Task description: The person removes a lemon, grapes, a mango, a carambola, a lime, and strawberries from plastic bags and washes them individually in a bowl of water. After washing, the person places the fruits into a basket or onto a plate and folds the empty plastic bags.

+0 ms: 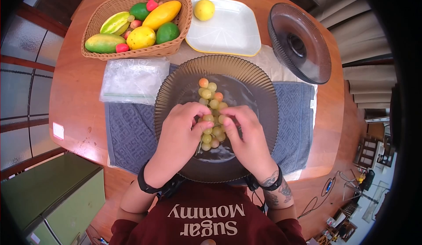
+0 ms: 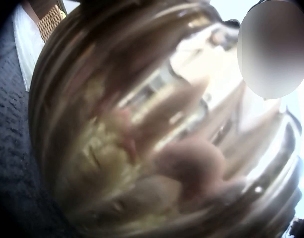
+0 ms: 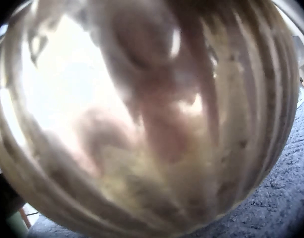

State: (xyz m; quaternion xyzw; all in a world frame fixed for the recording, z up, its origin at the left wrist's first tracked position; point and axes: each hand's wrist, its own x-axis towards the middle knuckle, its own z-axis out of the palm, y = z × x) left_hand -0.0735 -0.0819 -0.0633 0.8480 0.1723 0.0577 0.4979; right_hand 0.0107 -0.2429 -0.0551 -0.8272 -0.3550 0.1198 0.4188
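A bunch of pale green grapes (image 1: 214, 104), a few tinged orange, lies in a brown ribbed glass bowl (image 1: 259, 91) in the head view. My left hand (image 1: 184, 124) is at the left of the bunch, its thumb and fingertips pinching a grape. Opposite it, my right hand (image 1: 247, 130) pinches another grape at the right side, thumb and index finger close together. Both wrist views look through the bowl's ribbed wall (image 3: 261, 99), so the hands and grapes there are blurred.
Under the bowl lies a blue-grey towel (image 1: 129, 135). Behind stand a wicker basket (image 1: 99, 23) of fruit and a white tray (image 1: 237, 29) with a yellow round fruit (image 1: 204, 10). A dark glass lid-like dish (image 1: 318, 47) is at back right, a clear zip bag (image 1: 132, 80) at left.
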